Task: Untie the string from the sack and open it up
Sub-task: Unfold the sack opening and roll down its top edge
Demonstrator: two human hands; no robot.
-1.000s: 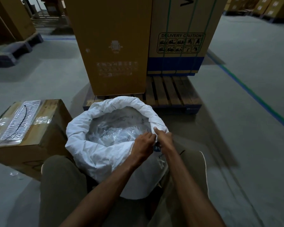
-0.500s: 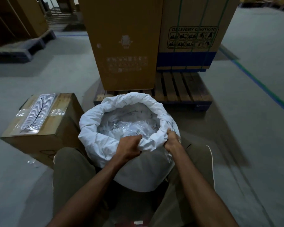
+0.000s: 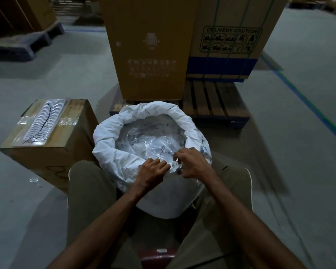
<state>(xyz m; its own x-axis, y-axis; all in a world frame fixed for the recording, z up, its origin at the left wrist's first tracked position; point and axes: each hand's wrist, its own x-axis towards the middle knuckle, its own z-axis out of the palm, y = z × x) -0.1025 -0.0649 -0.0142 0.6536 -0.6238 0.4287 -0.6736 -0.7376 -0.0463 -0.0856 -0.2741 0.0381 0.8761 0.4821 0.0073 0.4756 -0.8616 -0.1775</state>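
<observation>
Between the person's knees, on the grey floor (image 3: pixel 279 152), stood the white sack (image 3: pixel 109 144), its mouth open and its rim rolled down into a thick collar. Clear plastic bags (image 3: pixel 149 140) filled it. The left hand (image 3: pixel 152 172) lay curled over the near rim, fingers (image 3: pixel 161 164) pressed together on the cloth. Just beside it, the right hand (image 3: pixel 192 164) pinched that same rim, fingers bent. A taped carton (image 3: pixel 47 136) sat left of the sack; tall boxes (image 3: pixel 149 47) on a pallet (image 3: pixel 211 105) stood behind it.
</observation>
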